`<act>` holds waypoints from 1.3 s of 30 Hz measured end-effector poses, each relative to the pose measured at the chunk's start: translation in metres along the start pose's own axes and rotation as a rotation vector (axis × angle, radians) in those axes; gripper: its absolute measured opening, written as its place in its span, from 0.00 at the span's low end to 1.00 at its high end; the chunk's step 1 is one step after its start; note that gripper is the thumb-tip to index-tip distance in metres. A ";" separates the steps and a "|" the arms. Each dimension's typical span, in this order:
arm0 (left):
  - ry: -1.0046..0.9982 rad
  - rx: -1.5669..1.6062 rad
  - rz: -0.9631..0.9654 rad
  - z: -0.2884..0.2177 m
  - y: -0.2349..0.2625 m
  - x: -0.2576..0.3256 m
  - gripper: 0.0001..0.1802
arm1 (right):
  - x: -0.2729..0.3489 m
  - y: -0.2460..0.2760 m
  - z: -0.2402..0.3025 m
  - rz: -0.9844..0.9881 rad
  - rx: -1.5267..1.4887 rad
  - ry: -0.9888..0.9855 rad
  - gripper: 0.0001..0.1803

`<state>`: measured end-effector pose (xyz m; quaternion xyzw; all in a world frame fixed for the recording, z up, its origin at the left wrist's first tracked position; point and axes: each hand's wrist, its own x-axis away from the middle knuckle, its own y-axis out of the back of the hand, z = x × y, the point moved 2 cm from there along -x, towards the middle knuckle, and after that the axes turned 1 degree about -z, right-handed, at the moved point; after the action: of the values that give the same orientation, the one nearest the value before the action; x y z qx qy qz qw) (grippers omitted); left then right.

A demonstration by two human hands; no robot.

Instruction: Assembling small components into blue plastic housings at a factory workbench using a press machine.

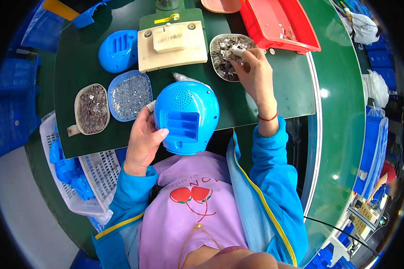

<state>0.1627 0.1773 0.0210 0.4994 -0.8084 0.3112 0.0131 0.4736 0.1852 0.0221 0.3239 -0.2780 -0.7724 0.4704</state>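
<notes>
1. The left hand [142,140] grips a rounded blue plastic housing [186,117] with a perforated grille and a slotted recess. The thumb presses on the front face beside the recess, and the fingers wrap behind the left edge.
2. The housing is held at the near edge of the dark green work mat [283,85], just in front of the person's chest.
3. The right hand [256,74] reaches into an oval grey dish of small flat metal pieces [224,56]. The fingertips are pinched together on the contents; whether a piece is caught between them cannot be told.
4. That dish stands at the right of the mat, just beside a red plastic tray [278,22] holding a few similar pieces.
5. A cream-coloured block fixture [171,45] sits at the centre rear of the mat, between the dish and a second blue housing [117,50] lying at its left.
6. At the left of the mat, a blue oval dish of fine silvery parts [130,95] stands touching a second grey dish of dark metal pieces [92,109].
7. A white perforated basket [98,172] containing blue plastic parts [67,172] sits below the mat's left edge.
</notes>
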 end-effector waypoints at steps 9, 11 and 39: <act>0.041 -0.008 0.026 0.009 -0.002 -0.001 0.48 | -0.003 -0.009 -0.007 -0.198 0.049 0.193 0.11; 0.043 -0.003 0.017 0.009 -0.003 -0.001 0.48 | -0.005 -0.006 -0.004 -0.214 -0.033 0.150 0.09; 0.009 0.074 -0.053 0.004 0.019 0.016 0.41 | 0.134 -0.007 0.010 -0.236 -0.126 0.247 0.16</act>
<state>0.1403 0.1685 0.0140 0.5192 -0.7828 0.3429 0.0064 0.4157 0.0677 -0.0091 0.4167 -0.1291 -0.7924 0.4263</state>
